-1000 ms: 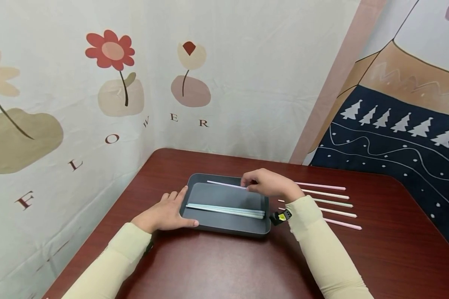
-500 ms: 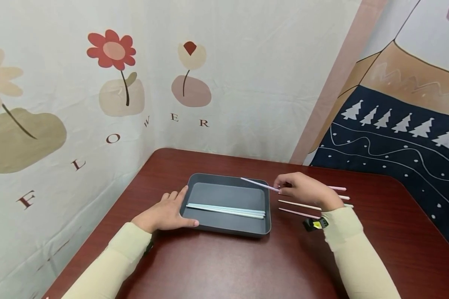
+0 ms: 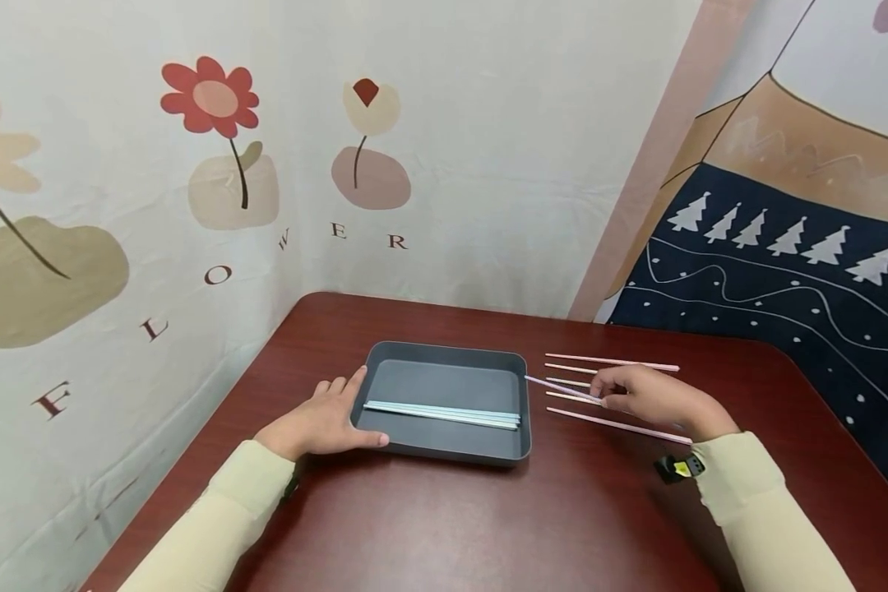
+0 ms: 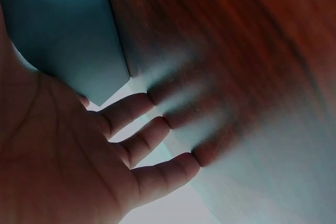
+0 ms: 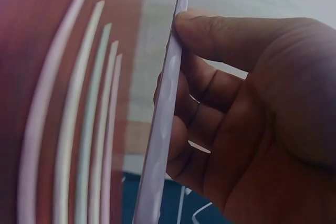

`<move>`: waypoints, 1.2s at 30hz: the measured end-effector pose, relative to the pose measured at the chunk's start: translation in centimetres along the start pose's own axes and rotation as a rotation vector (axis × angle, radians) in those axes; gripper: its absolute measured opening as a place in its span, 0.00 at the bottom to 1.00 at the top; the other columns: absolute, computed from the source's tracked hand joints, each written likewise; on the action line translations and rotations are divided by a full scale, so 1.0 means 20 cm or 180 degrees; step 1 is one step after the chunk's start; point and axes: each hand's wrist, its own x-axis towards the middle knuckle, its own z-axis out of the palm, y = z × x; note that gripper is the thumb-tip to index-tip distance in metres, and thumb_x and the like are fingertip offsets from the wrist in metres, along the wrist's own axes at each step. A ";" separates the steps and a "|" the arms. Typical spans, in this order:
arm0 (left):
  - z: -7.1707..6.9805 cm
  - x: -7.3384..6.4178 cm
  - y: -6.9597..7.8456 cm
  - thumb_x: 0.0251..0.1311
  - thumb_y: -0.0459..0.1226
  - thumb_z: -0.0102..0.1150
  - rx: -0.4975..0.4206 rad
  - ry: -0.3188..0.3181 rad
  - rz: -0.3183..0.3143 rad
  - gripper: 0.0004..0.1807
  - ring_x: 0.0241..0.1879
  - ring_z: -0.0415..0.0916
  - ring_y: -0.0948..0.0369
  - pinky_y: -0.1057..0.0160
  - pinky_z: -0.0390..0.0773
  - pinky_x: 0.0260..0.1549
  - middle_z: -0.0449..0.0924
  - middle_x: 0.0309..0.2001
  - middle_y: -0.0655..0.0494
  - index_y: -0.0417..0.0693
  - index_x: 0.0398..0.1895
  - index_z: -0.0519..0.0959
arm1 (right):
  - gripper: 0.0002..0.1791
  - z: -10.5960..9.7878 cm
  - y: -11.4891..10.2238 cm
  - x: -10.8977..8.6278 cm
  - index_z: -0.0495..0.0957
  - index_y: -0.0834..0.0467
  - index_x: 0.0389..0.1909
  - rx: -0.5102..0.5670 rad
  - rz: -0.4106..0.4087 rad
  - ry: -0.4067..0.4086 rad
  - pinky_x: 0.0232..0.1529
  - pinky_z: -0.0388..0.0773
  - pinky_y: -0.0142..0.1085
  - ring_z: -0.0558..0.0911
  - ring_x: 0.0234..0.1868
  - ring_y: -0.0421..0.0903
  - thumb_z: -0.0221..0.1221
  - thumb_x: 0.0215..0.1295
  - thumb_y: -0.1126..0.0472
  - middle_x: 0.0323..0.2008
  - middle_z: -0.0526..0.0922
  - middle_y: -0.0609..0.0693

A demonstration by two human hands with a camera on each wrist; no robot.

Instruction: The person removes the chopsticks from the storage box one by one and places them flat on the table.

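Now the right hand [image 3: 654, 397], at the right of centre in the head view, pinches a pale pink straw [image 3: 558, 387] between thumb and fingers, just above the row of straws [image 3: 612, 362] lying on the dark red table [image 3: 444, 526]. Its tip seems to reach the grey tray [image 3: 444, 446]. The left hand [image 3: 318, 421] lies flat, fingers straight, against the tray's left edge.

Head overview; two close wrist views
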 end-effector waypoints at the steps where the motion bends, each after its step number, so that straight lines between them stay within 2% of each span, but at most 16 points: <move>1: 0.00 0.00 0.00 0.42 0.76 0.59 0.0000 -0.0002 0.0008 0.73 0.62 0.58 0.39 0.42 0.70 0.53 0.61 0.66 0.34 0.37 0.79 0.43 | 0.07 0.01 0.02 -0.01 0.81 0.53 0.42 -0.0005 -0.0021 -0.0012 0.38 0.75 0.36 0.76 0.36 0.43 0.59 0.69 0.68 0.35 0.80 0.47; 13: -0.01 -0.01 0.00 0.41 0.77 0.59 -0.0012 0.0017 0.0029 0.73 0.62 0.59 0.38 0.42 0.71 0.53 0.62 0.65 0.34 0.37 0.78 0.43 | 0.10 0.11 0.14 -0.12 0.79 0.49 0.39 -0.0038 -0.0056 -0.0136 0.38 0.71 0.35 0.74 0.36 0.39 0.58 0.69 0.69 0.33 0.77 0.41; 17: -0.01 -0.01 0.01 0.41 0.77 0.59 -0.0011 0.0020 0.0028 0.73 0.62 0.58 0.37 0.41 0.71 0.53 0.62 0.65 0.33 0.36 0.78 0.44 | 0.11 0.15 0.16 -0.14 0.79 0.48 0.38 0.0013 -0.0039 -0.0195 0.38 0.71 0.35 0.74 0.36 0.39 0.58 0.68 0.70 0.33 0.77 0.40; 36: -0.01 -0.01 0.00 0.41 0.77 0.58 -0.0004 0.0008 0.0018 0.73 0.62 0.58 0.38 0.41 0.69 0.54 0.61 0.66 0.33 0.37 0.78 0.44 | 0.13 0.19 0.16 -0.15 0.77 0.48 0.36 -0.0333 -0.0063 -0.0155 0.33 0.68 0.35 0.70 0.30 0.36 0.58 0.66 0.72 0.30 0.74 0.39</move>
